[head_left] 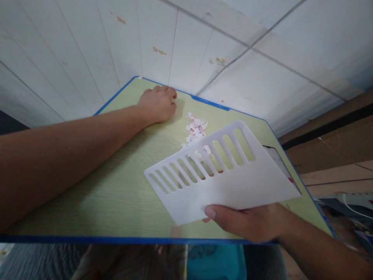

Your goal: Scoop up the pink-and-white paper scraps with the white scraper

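My right hand [250, 221] grips a white plastic scraper [221, 186] by its lower edge, thumb on the upper face and fingers mostly hidden beneath. A row of long slots runs along the scraper's far side, and it is held tilted above the table. Behind it, seen partly through the slots, lies a small heap of torn white and pinkish paper scraps [196, 130]. My left hand [159, 103] rests on the table near its back edge, left of the scraps. Its fingers are loosely bent, with a gap between thumb and forefinger and nothing visible in it.
The pale green table [116, 194] has a blue rim and stands against white wall panels [186, 46] with a grey cable [250, 46]. A dark-edged flat object [279, 157], perhaps a phone, lies partly behind the scraper. Below the front edge is a teal container [217, 262].
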`<state>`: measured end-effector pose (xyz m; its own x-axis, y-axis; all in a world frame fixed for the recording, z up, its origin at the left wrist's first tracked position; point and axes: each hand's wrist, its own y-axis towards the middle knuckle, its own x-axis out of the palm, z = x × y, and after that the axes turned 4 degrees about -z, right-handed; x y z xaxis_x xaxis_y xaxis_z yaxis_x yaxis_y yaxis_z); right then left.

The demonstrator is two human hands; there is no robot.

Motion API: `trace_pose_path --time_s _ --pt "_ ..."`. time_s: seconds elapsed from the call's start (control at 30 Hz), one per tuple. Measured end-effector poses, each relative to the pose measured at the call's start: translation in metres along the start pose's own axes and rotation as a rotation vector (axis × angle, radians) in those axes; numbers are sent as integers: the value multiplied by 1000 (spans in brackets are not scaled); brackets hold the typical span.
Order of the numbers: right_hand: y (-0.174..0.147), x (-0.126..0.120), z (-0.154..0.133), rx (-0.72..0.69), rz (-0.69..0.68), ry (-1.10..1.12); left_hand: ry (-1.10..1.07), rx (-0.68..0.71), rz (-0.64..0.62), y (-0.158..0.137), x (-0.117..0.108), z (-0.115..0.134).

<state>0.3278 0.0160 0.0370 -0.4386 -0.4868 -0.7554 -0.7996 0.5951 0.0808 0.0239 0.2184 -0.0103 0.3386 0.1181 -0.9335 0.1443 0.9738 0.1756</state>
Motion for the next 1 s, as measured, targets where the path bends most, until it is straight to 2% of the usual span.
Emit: trace_pose_path --time_s 0.23,0.33,0.5,0.63,0.7,0.77,0.87,0.93,1.0 --pt "0 3 -1 29 -27 55 18 3 -6 -6 -5 5" --pt "4 1 -3 -13 -15 53 36 -29 -23 -3 -4 5" --pt "9 -3 -8 -90 -37 53 -16 -8 5 2 0 -1" --pt "5 0 -8 21 -50 221 -29 0 -4 -6 -4 3" --pt "3 2 -3 150 20 359 -29 2 -16 -9 -7 7" --pt "3 4 6 244 202 451 3 -10 -28 -9 -7 9" --pt "6 4 24 263 481 492 67 -20 -19 -5 -4 6" --pt "10 4 32 258 574 485 74 3 5 -2 -1 1" --pt "13 4 35 274 608 419 76 21 15 0 1 -3"
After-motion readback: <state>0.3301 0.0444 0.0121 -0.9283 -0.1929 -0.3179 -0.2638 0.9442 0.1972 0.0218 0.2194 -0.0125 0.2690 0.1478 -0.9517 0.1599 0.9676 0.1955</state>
